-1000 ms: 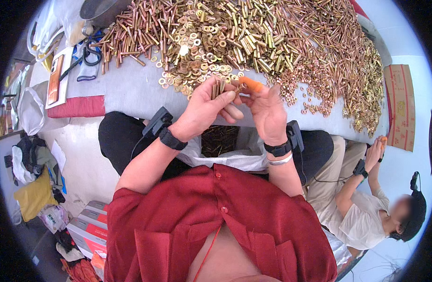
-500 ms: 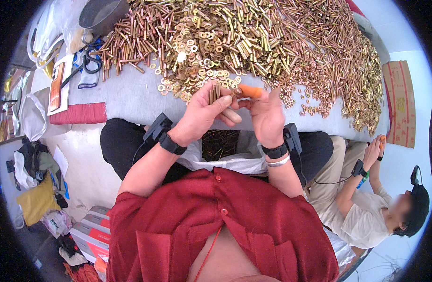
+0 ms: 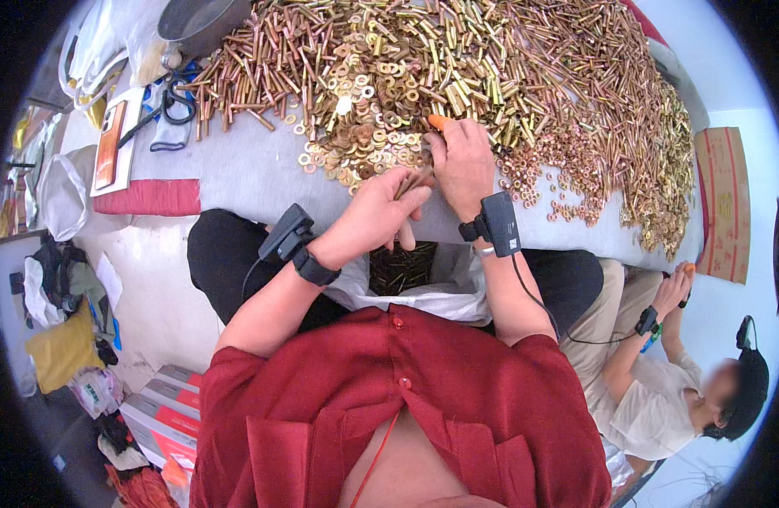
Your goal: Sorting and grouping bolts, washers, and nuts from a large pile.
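My left hand [image 3: 382, 201] is closed round a few slim brass-coloured metal bolts [image 3: 413, 183], their ends slightly blurred, over the table's near edge. Ahead and to the right, my right hand [image 3: 465, 165] reaches into the edge of the heap, beside the flat brass washers [image 3: 377, 148]. An orange finger cover [image 3: 438, 123] sits on one of its fingers. Its thumb and forefinger look apart among the metal parts; the other fingers are partly hidden. Below my hands, between my legs, a white-lined container [image 3: 402, 269] holds more dark metal bolts.
Heaped bolts and sleeves [image 3: 491, 63] cover the far table, with small nuts [image 3: 525, 173] at right. Scissors [image 3: 162, 110], a phone [image 3: 111, 146] and a dark pan [image 3: 199, 24] lie left. A co-worker [image 3: 669, 381] sits at right near a cardboard sheet [image 3: 722, 203].
My right hand has moved forward from beside my left hand to the heap. My left hand keeps the bolts, now slightly lower and tilted to the right. The co-worker's hands have shifted a little nearer.
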`<control>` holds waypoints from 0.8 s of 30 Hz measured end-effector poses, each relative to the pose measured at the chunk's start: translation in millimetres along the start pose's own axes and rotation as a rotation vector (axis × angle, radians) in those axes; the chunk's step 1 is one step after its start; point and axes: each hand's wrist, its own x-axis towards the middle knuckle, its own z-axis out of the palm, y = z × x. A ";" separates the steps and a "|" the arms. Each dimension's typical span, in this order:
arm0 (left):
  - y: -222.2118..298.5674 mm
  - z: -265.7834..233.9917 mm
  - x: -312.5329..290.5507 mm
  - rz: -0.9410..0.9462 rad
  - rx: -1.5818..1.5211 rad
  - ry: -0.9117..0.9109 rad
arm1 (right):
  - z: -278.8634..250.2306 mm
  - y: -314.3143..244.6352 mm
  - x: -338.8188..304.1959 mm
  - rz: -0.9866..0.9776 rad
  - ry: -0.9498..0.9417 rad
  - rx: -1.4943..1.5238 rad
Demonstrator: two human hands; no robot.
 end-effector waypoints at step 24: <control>-11.6 12.8 -0.8 -0.013 -0.351 -0.145 | -62.3 -15.7 -71.3 0.560 -0.164 0.763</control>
